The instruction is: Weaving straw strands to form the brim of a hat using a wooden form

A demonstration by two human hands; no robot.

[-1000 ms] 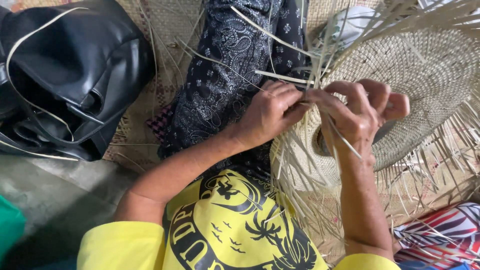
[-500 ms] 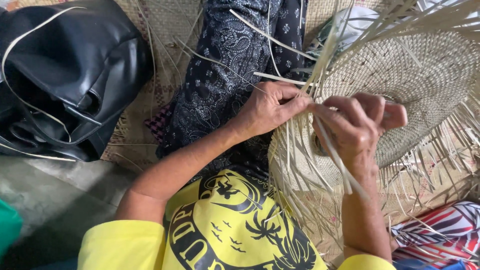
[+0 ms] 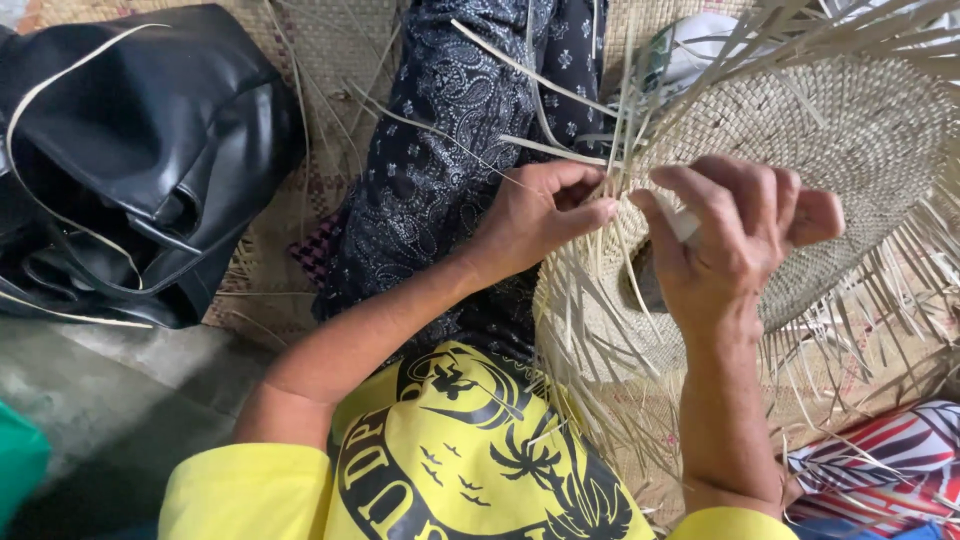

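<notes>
A half-woven straw basket [image 3: 850, 140] of pale strips lies on its side across my lap, loose strip ends sticking out all round its rim. My left hand [image 3: 540, 215] pinches a few upright straw strips [image 3: 615, 150] at the rim between thumb and fingers. My right hand [image 3: 735, 235] curls over the basket's edge just beside it, fingers bent around other strips, thumb pressed on the weave. The two hands nearly touch. My legs in dark patterned cloth [image 3: 440, 170] stretch out behind the hands.
A black leather bag [image 3: 120, 160] with pale straps sits on the left on a woven floor mat [image 3: 340, 50]. A red, white and blue striped cloth [image 3: 890, 460] lies at the lower right. Grey floor [image 3: 110, 400] shows at the lower left, with a green thing at the edge.
Both hands have shifted slightly up along the rim. My right hand has turned its fingers more over the edge, and the strips between the hands now stand more upright.
</notes>
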